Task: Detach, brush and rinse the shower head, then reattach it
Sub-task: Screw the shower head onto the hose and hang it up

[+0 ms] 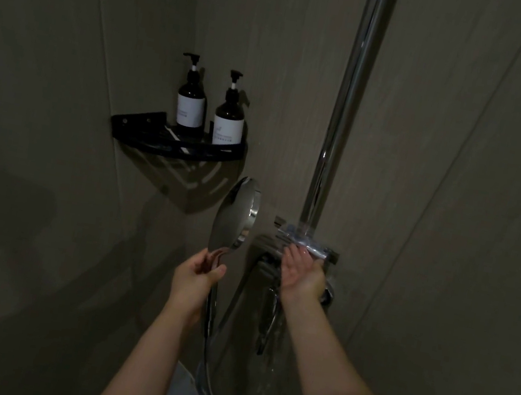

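Note:
The chrome shower head [235,215] is off its holder, held upright with its round face turned right toward the wall. My left hand [194,276] grips its handle just below the head. The chrome hose [206,358] hangs down from the handle and loops low. My right hand [302,269] is palm up with straight fingers, its fingertips touching the underside of the chrome mixer bar [308,242] on the wall. Water seems to run down below that hand.
A chrome riser pipe [347,101] climbs the wall above the mixer. A black corner shelf [171,143] at the left holds two dark pump bottles [191,105] [229,118]. Grey tiled walls close in on all sides. The light is dim.

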